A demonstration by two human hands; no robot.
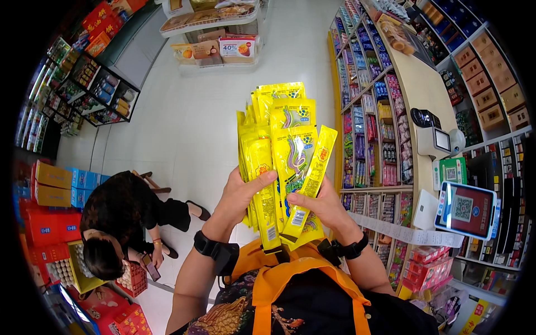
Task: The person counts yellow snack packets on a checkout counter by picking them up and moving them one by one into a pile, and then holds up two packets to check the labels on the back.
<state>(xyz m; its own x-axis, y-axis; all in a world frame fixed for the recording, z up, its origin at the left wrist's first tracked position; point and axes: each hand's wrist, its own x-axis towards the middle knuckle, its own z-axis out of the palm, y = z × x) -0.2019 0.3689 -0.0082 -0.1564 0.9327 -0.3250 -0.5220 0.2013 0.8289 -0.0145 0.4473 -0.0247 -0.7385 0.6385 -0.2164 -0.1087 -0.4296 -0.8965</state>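
Between my two hands is a thick stack of yellow candy packets (296,151), fanned out in front of my chest. My left hand (245,195) is closed around the left side, its thumb pressed over a narrow packet (261,192). On the right, my right hand (324,204) grips the stack too, its thumb lying across another slim packet (321,167) that tilts outward. Coloured twisted strips are printed on the wider packets in the middle. My fingers behind the stack are hidden. Dark straps circle both wrists, and an orange apron (290,273) shows below the packets.
A candy shelf (371,128) runs along the right under a wooden counter (416,84) with a payment device (435,139) and a code stand (466,209). A seated person (123,218) holds a phone at the left, near egg trays (64,273). A bread rack (215,50) stands ahead.
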